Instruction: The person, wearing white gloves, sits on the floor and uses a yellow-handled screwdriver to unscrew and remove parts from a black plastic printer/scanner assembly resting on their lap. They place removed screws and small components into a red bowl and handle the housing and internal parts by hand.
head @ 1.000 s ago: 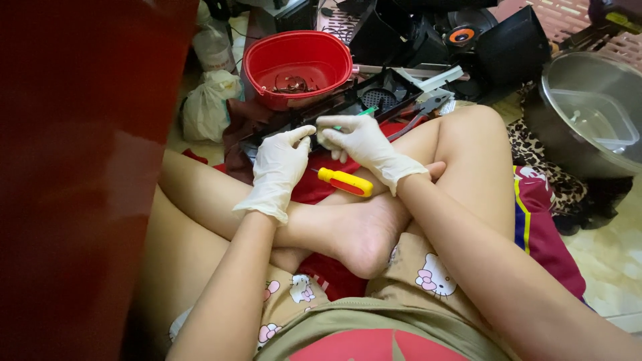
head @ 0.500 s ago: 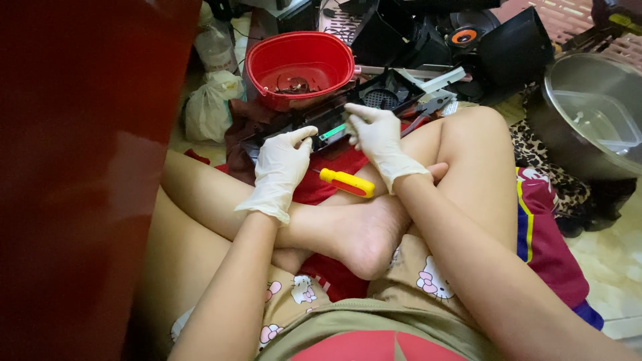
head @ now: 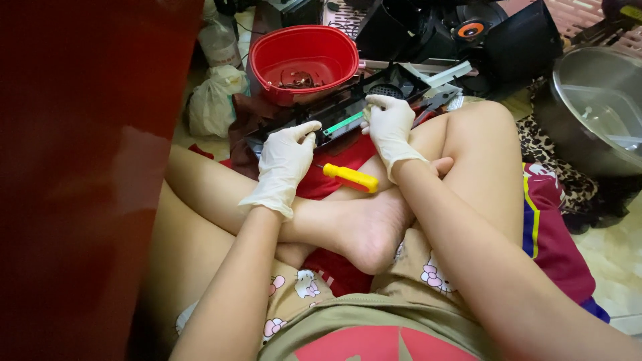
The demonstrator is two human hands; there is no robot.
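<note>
- A long black frame (head: 348, 110) with a green strip (head: 343, 124) is lying slanted in front of the crossed legs.
- The left hand (head: 286, 155) is pinching its near end.
- The right hand (head: 390, 124) is gripping its far part.
- A yellow screwdriver (head: 350, 177) is lying loose between the wrists.
- A red bowl (head: 304, 60) is sitting just behind.

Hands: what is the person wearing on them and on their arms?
Both the left hand and the right hand wear thin white rubber gloves, loose and wrinkled at the cuffs. The arms above the gloves are bare, with no sleeves, watch or jewellery showing.
</note>
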